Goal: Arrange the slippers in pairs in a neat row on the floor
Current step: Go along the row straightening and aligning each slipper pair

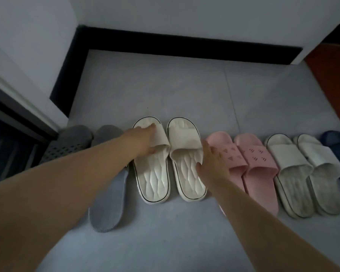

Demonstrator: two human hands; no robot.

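Lying side by side on the pale grey tiled floor point(165, 95), the cream slippers point(169, 160) sit at the centre of the row, their long axes running 6 to 12 o'clock with toes toward the black skirting board point(185, 44); each is smooth moulded foam with a wavy quilted footbed, a broad strap and a thin dark line round the sole. On the left one, the left hand point(145, 138) lies over the strap, fingers together and curled on it. At 3 o'clock the right hand point(212, 163) has its fingers spread, thumb on the right one's footbed edge, the rest over the pink slippers point(249, 163), matte rubber with small cut-outs. Further toward 3 o'clock lie worn white slippers point(302, 173); at 9 o'clock grey slippers point(106, 193), ribbed at the heel, partly under the arm
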